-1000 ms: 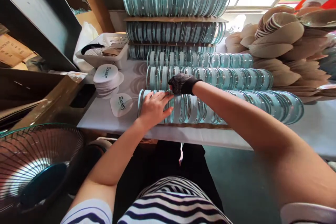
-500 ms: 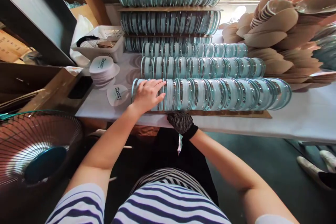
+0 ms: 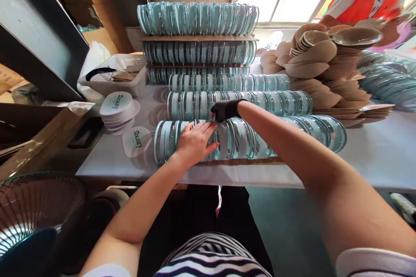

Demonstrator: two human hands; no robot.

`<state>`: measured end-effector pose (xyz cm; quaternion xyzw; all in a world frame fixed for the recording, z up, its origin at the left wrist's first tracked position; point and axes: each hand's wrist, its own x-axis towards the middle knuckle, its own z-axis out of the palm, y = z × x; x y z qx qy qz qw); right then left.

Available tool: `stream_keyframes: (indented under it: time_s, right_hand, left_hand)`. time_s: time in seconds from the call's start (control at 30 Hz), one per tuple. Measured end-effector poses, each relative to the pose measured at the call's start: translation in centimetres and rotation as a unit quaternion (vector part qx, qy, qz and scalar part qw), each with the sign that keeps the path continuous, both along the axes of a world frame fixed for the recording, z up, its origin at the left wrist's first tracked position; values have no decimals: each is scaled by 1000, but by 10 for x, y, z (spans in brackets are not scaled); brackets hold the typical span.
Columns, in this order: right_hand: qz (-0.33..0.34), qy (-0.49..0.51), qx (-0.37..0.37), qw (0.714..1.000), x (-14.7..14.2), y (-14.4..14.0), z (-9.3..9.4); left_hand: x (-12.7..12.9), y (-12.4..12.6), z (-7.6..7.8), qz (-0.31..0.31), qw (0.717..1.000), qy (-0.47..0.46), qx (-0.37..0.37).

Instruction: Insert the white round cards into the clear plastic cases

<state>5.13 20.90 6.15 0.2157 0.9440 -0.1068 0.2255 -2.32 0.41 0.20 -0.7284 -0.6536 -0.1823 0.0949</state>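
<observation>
My bare left hand (image 3: pixel 196 143) lies on the front row of clear, teal-edged round plastic pieces (image 3: pixel 240 140), fingers stretched out across their rims. Just beyond its fingertips, my right hand (image 3: pixel 224 110), in a dark mesh glove, is at the far upper edge of the same row. Its fingers are curled down, and what they pinch, if anything, is hidden. Pale bands show between the rims of the pieces. Underneath the row lies a strip of brown cardboard (image 3: pixel 240 162). A second row of the same pieces (image 3: pixel 185 104) stands right behind my right hand.
Further rows on cardboard (image 3: pixel 198 19) rise at the back. To the left are a stack of white printed cards (image 3: pixel 117 110), a single card (image 3: pixel 136 140) and a white basket (image 3: pixel 136 82). Brown cup-shaped pieces (image 3: pixel 312 62) pile up at right; a person in red (image 3: pixel 367 0) is behind. A fan (image 3: pixel 35 207) stands lower left.
My right hand has risen from the table's front edge to the far top side of the front row. My left hand has slid right along that row. The view has tilted up.
</observation>
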Motion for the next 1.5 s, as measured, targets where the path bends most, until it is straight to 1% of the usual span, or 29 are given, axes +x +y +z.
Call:
stream_keyframes:
  time_s: [0.07,0.1,0.2,0.27,0.33,0.4,0.47,0.57,0.63,0.67,0.7,0.73,0.77,0.8,0.83,0.9,0.93,0.97,1.0,1.03,1.07,1.1,1.17,1.23,1.33,1.37,1.4,1.5]
  right_hand:
    - [10,-9,-25,1000,-5,2,-3]
    - [18,-7,-23,1000,-5,2,-3]
    - [34,38,26,998,3,-5,2]
    - [34,100,54,993,17,-15,6]
    - [28,179,58,982,40,-34,6]
    - [22,241,63,968,66,-62,-4]
    - [13,263,82,961,91,-96,-26]
    - [-10,245,133,960,115,-143,-80]
    - [-38,240,160,957,121,-164,-116]
    - [-49,239,168,955,122,-171,-129]
    - [-57,241,173,953,124,-175,-137]
    - [-58,246,171,952,126,-176,-139]
    - [-49,257,164,951,129,-175,-136]
    - [-41,278,158,947,133,-170,-126]
    - [-44,304,160,938,137,-161,-112]
    - [-97,351,194,911,144,-134,-75]
    - [-143,355,220,897,145,-117,-55]
    - [-183,336,239,892,142,-97,-36]
    - [-194,294,233,907,136,-77,-20]
    - [-186,230,207,933,127,-57,-7]
    - [-164,170,173,956,116,-38,2]
    - [-131,118,136,975,104,-22,7]
    - [-67,53,79,993,80,3,8]
    - [-24,21,35,999,61,18,3]
    - [-8,-5,-25,1000,48,24,-1]
    - [-4,-7,-29,1000,47,23,0]
    - [0,-2,-17,1000,48,20,2]
    - [1,50,68,996,63,5,11]
  left_hand:
    - [-1,-2,1,2,1000,6,-5]
    - [-1,-2,2,2,1000,7,-8]
    - [-1,-1,3,4,1000,6,-16]
    - [-1,-1,4,5,1000,3,-19]
    - [-1,0,4,6,1000,-2,-21]
    - [-1,0,4,7,1000,-7,-23]
    - [-1,0,4,8,1000,-8,-25]
    - [-1,0,3,10,1000,-9,-27]
    - [-2,-1,3,12,999,-8,-29]
    - [-2,-1,4,13,999,-7,-32]
    - [-2,-2,5,14,999,-5,-36]
    - [-2,-3,6,15,999,-3,-40]
    - [-2,-3,8,16,999,-1,-42]
    - [-1,-3,10,16,999,1,-44]
    - [2,-2,13,13,999,4,-43]
    - [10,3,17,2,999,8,-31]
    - [16,7,18,-8,1000,10,-24]
    - [22,12,18,-17,1000,11,-18]
    - [29,17,17,-26,999,13,-15]
    - [35,22,16,-31,999,15,-14]
    - [40,27,13,-33,999,18,-16]
    - [45,31,11,-33,999,22,-20]
    - [49,36,5,-30,999,29,-24]
    - [50,37,0,-29,999,35,-22]
    - [48,36,-1,-31,999,36,-22]
    - [47,35,-1,-31,999,35,-23]
    - [47,35,-1,-31,999,33,-25]
    - [48,36,0,-32,999,23,-28]
